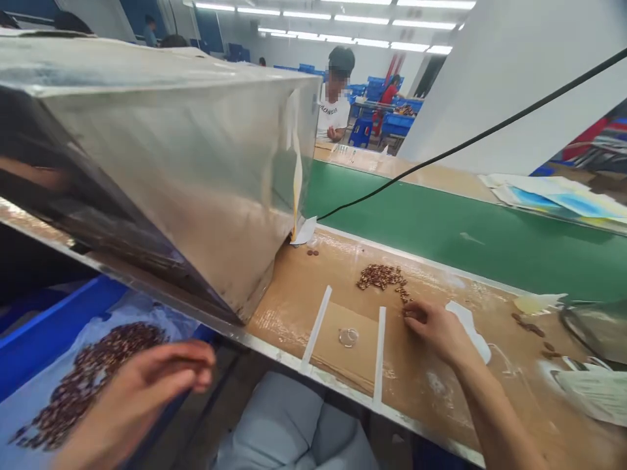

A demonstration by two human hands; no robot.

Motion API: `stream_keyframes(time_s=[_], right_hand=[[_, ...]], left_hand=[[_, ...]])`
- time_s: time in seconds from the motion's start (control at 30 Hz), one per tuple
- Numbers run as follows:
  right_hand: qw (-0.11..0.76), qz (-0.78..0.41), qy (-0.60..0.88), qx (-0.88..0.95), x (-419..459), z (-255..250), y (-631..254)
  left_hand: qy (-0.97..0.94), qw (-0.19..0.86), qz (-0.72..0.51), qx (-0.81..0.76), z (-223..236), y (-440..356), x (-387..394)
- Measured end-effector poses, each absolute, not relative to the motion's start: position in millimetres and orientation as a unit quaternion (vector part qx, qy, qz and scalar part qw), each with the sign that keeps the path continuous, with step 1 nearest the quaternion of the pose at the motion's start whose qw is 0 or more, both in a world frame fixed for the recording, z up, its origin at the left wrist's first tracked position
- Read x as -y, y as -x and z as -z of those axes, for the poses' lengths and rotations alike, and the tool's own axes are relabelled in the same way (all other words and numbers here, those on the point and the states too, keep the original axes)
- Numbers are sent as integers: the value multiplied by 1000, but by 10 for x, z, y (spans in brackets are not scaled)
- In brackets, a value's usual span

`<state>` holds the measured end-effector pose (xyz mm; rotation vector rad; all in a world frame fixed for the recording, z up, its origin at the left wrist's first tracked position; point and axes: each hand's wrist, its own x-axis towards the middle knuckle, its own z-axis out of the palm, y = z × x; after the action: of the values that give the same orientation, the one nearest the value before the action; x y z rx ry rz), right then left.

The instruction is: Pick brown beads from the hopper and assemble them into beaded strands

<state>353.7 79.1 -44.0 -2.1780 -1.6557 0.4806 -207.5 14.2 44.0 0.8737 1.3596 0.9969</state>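
My right hand (438,329) rests low over the brown table, fingertips pinched at the end of a trail of small shiny brown pieces (381,277). Whatever is between those fingers is hidden. Over a blue bin (49,313) at the lower left hangs my left hand (147,391), its thumb and fingers curled together; what they hold, if anything, does not show. Many brown pieces (93,365) lie on a plastic liner in that bin. Between my hands, a small clear round piece (348,337) lies on a cardboard pad (337,369) flanked by two white strips.
A large metal box (196,170) stands at the left of the table. Behind the table runs a green conveyor belt (416,215), with a black cable (441,156) slanting above it. Papers (563,196) lie at the far right. A person (336,111) sits across the belt.
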Motion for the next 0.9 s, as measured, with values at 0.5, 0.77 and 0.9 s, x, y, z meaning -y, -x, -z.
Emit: stream_keyframes(time_s=[0.5, 0.77, 0.9], right_hand=[[122, -4, 739, 663, -324, 566, -3065], [117, -35, 706, 697, -368, 534, -3254], [133, -65, 698, 701, -452, 499, -3336]], left_hand=[[-117, 853, -443, -248, 237, 744, -264], [-128, 846, -446, -262, 344, 674, -284], [-138, 843, -441, -274, 346, 678, -294]])
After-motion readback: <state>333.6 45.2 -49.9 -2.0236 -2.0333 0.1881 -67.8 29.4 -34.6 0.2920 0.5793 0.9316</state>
